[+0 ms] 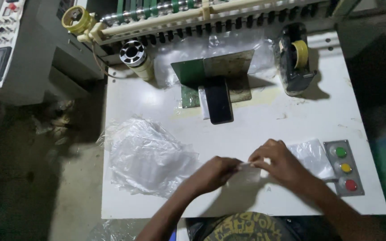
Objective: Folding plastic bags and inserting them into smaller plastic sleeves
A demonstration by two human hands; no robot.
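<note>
My left hand (213, 174) and my right hand (279, 163) meet over the front of the white table (273, 120). Both pinch a small clear plastic bag (246, 172) between their fingertips, the bag lying partly on the table under them. A loose pile of clear plastic bags (148, 156) lies to the left of my left hand. A flat stack of clear bags (311, 156) rests just right of my right hand.
A grey button panel (346, 168) with green, yellow and red buttons sits at the right front. A black phone (219, 100) lies against a green metal stop (213, 71). A tape dispenser (295, 58) stands back right, a tape roll (135, 56) back left, rollers behind.
</note>
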